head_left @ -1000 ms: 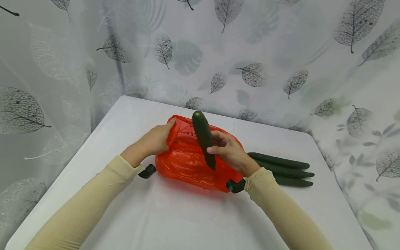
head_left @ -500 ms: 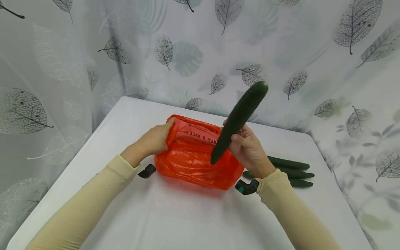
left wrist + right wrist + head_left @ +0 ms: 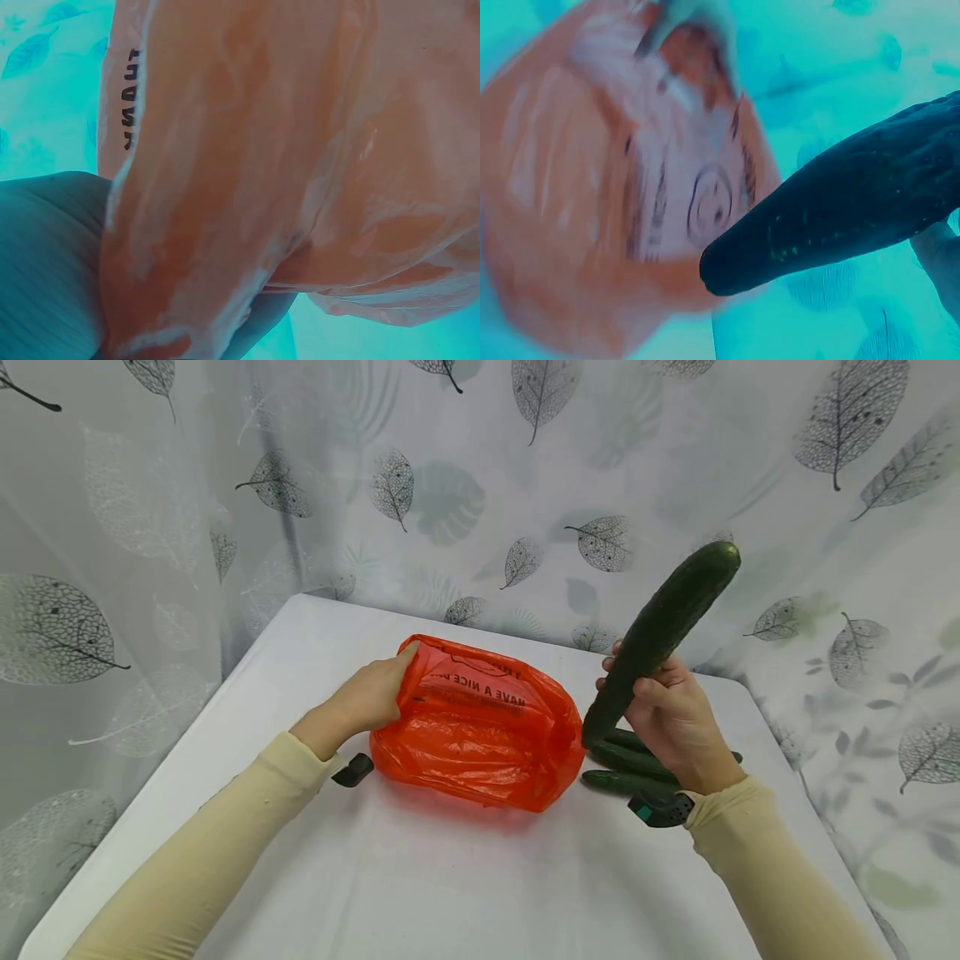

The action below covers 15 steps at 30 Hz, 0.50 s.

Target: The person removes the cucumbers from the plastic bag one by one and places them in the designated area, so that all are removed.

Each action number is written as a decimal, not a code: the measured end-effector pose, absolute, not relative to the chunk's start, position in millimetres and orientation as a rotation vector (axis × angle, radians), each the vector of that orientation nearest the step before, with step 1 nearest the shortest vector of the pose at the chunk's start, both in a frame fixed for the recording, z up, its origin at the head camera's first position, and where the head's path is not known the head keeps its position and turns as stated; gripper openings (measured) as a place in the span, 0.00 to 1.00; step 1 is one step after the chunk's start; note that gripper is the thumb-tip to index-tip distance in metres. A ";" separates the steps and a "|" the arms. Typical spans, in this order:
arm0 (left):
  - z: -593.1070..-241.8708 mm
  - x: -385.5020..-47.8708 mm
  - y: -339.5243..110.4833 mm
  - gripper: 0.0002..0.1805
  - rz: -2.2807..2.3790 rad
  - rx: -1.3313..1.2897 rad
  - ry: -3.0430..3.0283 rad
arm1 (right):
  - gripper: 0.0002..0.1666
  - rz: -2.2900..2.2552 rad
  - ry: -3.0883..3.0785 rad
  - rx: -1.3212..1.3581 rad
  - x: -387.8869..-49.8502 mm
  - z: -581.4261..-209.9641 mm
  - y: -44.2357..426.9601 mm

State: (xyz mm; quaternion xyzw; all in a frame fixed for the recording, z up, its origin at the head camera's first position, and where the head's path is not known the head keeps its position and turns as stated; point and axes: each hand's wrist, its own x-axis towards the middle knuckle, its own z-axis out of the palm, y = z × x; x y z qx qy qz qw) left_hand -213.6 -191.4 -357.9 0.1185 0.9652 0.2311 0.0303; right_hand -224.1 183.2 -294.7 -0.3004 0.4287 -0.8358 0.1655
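Note:
My right hand (image 3: 675,714) holds a long dark green cucumber (image 3: 663,631) slantwise in the air, its upper end pointing to the back right. The cucumber's lower end hangs by the right edge of a red plastic bag (image 3: 480,752); in the right wrist view that end of the cucumber (image 3: 810,217) overlaps the bag (image 3: 562,225). With my left hand (image 3: 367,697) I grip the bag's left rim, thumb on top. The mouth of the bag gapes, with printed lettering on its inner wall. In the left wrist view the bag (image 3: 225,180) covers most of the fingers.
Several more cucumbers (image 3: 626,758) lie side by side on the white table (image 3: 450,885), partly behind my right hand and wrist. A leaf-patterned curtain (image 3: 480,485) hangs behind the table and along its sides.
My right hand has carried the cucumber from in front of the bag to the right, over the other cucumbers, tipping its top end rightward. My left hand keeps its grip on the rim.

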 end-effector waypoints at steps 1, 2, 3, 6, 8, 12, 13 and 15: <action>-358.1 -213.8 -191.5 0.57 0.711 0.364 2.974 | 0.17 -2.363 1.298 -0.851 -223.1 -295.7 189.0; -358.4 -214.0 -191.7 0.57 0.710 0.366 2.974 | 0.19 -2.341 1.383 -0.850 -222.1 -297.3 195.1; -358.5 -214.0 -191.8 0.57 0.710 0.367 2.974 | 0.21 -2.314 1.459 -0.850 -221.1 -299.0 201.1; -358.9 -213.8 -191.8 0.57 0.716 0.368 2.974 | 0.27 -2.226 1.639 -0.869 -219.2 -306.5 219.8; -359.3 -213.6 -191.8 0.57 0.723 0.365 2.970 | 0.31 -2.143 1.786 -0.873 -217.1 -312.2 232.4; -359.9 -213.3 -191.8 0.56 0.733 0.360 2.966 | 0.31 -1.948 2.051 -0.841 -211.7 -322.5 256.0; -359.8 -213.2 -191.8 0.56 0.735 0.358 2.965 | 0.31 -1.890 2.113 -0.831 -210.2 -324.6 261.5; -359.4 -213.1 -191.6 0.56 0.738 0.357 2.964 | 0.30 -1.757 2.256 -0.796 -206.6 -328.4 272.1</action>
